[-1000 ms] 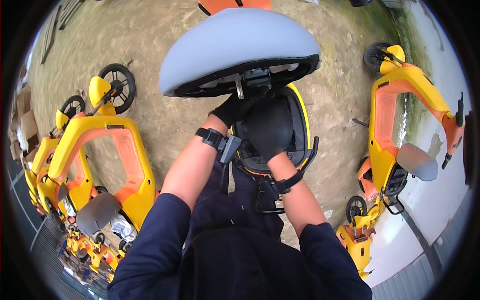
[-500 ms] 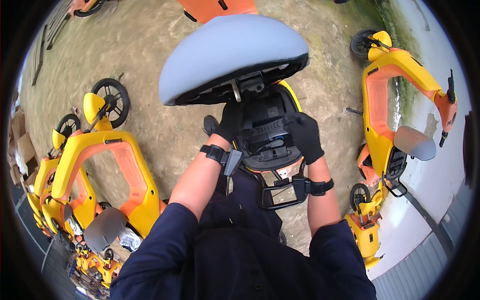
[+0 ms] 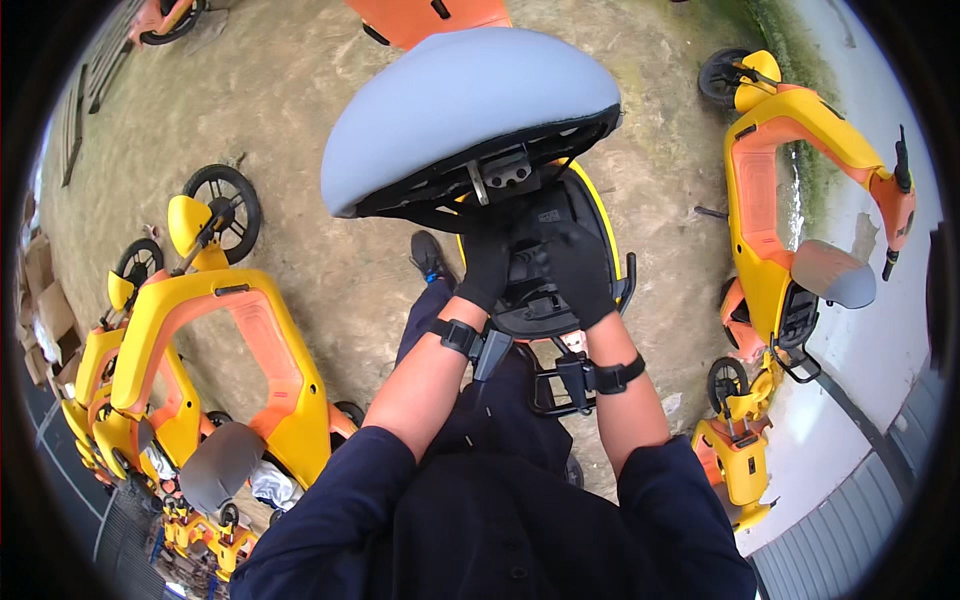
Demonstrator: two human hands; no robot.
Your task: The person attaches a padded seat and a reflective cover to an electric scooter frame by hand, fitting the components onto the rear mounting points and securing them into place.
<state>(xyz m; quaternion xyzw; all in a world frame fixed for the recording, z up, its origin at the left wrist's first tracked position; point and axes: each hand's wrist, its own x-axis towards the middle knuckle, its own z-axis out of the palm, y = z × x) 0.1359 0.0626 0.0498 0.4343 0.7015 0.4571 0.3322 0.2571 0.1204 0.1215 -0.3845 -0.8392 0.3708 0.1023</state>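
Observation:
A grey scooter seat (image 3: pixel 475 115) is tilted up on its metal hinge, baring a black storage compartment (image 3: pixel 540 312) rimmed in yellow. Both my hands wear black gloves and reach into this compartment. My left hand (image 3: pixel 487 265) is at its left side, just below the raised seat; its fingers blend into the dark inside. Opposite it, my right hand (image 3: pixel 580 270) is closed, with curled fingers turned inward. Whatever it grips is hidden. Dark ribbed parts show between the hands. Black straps with small grey devices circle both wrists.
Yellow and orange scooters (image 3: pixel 215 340) stand in a row on the left. Another scooter (image 3: pixel 760 200) stands near the white wall (image 3: pixel 850 420) at right. A black rear rack (image 3: pixel 548 390) juts toward my legs. Cardboard boxes (image 3: pixel 52 310) are piled at far left.
My hands have come closer together within the compartment, the right one moving inward to the left. My left foot now shows beside the scooter. The seat stays raised.

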